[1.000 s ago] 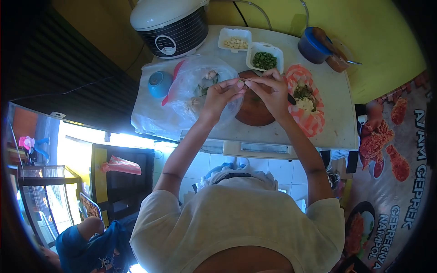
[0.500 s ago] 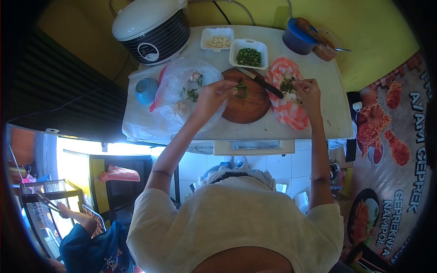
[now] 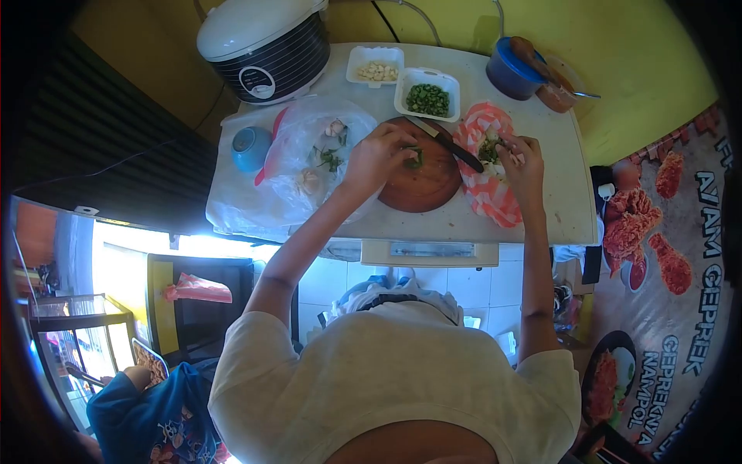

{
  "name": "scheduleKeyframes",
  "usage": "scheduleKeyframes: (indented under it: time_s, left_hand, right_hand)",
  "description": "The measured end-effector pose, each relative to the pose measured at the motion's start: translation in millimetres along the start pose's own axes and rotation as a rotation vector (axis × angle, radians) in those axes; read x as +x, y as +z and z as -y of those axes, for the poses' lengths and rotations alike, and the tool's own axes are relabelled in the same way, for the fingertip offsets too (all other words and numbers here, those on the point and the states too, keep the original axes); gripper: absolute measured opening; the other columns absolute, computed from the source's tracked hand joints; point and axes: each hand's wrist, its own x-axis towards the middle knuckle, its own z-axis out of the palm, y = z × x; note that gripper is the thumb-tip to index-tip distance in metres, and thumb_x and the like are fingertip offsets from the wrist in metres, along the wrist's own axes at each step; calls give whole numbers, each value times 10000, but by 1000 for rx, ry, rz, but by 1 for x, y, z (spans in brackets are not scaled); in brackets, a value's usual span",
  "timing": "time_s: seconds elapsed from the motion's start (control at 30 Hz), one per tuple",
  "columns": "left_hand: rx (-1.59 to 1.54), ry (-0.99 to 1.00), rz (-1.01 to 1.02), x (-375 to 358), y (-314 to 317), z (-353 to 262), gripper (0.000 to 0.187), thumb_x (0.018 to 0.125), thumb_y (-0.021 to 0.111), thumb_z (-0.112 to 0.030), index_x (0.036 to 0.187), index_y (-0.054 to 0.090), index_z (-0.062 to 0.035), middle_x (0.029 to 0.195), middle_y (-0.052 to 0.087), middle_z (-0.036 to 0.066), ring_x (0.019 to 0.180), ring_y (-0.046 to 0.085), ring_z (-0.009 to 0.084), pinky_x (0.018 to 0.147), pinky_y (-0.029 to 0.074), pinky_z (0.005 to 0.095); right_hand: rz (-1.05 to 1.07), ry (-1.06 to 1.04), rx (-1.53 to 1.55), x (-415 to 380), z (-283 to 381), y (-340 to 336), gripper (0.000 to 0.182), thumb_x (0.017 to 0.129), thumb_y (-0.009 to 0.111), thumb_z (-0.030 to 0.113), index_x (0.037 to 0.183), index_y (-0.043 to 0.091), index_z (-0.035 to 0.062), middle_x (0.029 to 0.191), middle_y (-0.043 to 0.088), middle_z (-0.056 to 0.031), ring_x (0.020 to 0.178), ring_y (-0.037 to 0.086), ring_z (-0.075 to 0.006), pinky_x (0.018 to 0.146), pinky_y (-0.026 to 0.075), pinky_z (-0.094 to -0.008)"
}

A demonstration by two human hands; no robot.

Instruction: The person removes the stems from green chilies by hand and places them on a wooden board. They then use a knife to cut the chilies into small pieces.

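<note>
The left hand (image 3: 380, 158) is bent over the left edge of a round wooden cutting board (image 3: 421, 192), fingers curled and their tips right at some green pieces (image 3: 415, 159); from where I stand I can't tell whether it grips them or only touches them. Those pieces show over the board's upper half, just beside the fingers.

The right hand (image 3: 525, 161) is over a red-and-white striped bag (image 3: 495, 204), thumb and fingers bent together above the pale and green scraps (image 3: 488, 151) inside; whether anything is pinched there I can't make out. Between the hands a knife (image 3: 457, 147) lies slantwise, blade on the board, black handle reaching over to the striped bag.

To the left on the table (image 3: 568, 174), a clear plastic bag (image 3: 290, 166) spreads out with garlic bulbs (image 3: 308, 182) and green stems (image 3: 331, 161), next to a blue bowl (image 3: 251, 148). A rice cooker (image 3: 267, 58) stands behind them. At the back, one white box has peeled cloves (image 3: 377, 71), and its neighbour has chopped greens (image 3: 427, 100). A blue-lidded tub (image 3: 512, 76) sits in the far right corner. Off to the left, another person's blue shirt (image 3: 147, 410) shows.
</note>
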Motion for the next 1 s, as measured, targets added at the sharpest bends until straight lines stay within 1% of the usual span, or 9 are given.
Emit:
scheduleKeyframes:
  time_s: [0.2,0.3,0.4,0.43,0.47,0.57,0.63,0.87,1.0]
  left_hand:
    - [-12,-123,-240,-10,-61,12,219,866,741,-181,1059,734,-78,1075,682,96,843,675,190,749,520,354]
    - [91,-147,-285,-24,-96,39,193,850,749,-164,1024,746,-80,1086,694,111,897,678,228,802,517,359]
    - [341,-69,-179,-38,-122,56,182,836,759,-186,995,759,-96,1079,708,106,978,667,258,880,498,371]
    - [450,-162,-131,-42,-121,58,167,802,780,-232,945,782,-145,1154,688,75,1161,590,272,1020,423,427]
    - [457,-173,-138,-46,-121,60,167,802,780,-232,945,782,-145,1154,688,75,1161,590,272,1020,423,427]
    - [656,-51,-55,-53,-111,68,118,731,809,-303,815,801,-221,1340,587,23,1384,382,266,1180,161,559]
    - [684,-58,-43,-52,-107,61,120,719,813,-311,804,800,-228,1342,586,22,1390,378,267,1188,139,562]
    - [730,-69,-5,-46,-106,64,69,726,802,-289,758,788,-228,1306,596,27,1399,375,270,1197,75,589]
    - [684,-32,-58,-47,-113,64,85,776,782,-307,780,785,-222,1257,614,23,1370,413,276,1183,76,623]
  right_hand:
    - [126,-81,186,2,43,21,253,839,735,100,1091,723,90,1007,590,-106,864,612,-227,791,509,-336]
    - [227,-260,203,0,69,38,267,820,756,97,1085,724,105,1013,586,-92,944,599,-233,793,492,-335]
    - [341,-406,264,4,89,66,275,809,764,96,1081,726,114,1021,588,-77,933,600,-235,760,491,-332]
    - [426,-376,294,4,94,80,253,827,748,130,1079,729,144,1026,591,-59,970,584,-229,816,454,-357]
    - [435,-384,303,4,102,91,253,827,748,130,1079,729,144,1026,591,-59,970,584,-229,816,454,-357]
    - [445,-623,146,4,134,126,211,834,727,166,1044,734,171,1015,597,-33,1015,564,-216,868,390,-379]
    - [522,-669,62,5,139,157,172,826,713,180,996,742,175,1005,605,-15,1041,551,-211,896,344,-392]
    - [702,-733,-61,23,144,207,206,813,722,168,1014,744,131,1035,658,-30,1049,581,-214,887,368,-393]
    - [809,-618,190,30,144,217,172,789,738,155,927,746,52,936,680,-112,900,636,-312,813,462,-413]
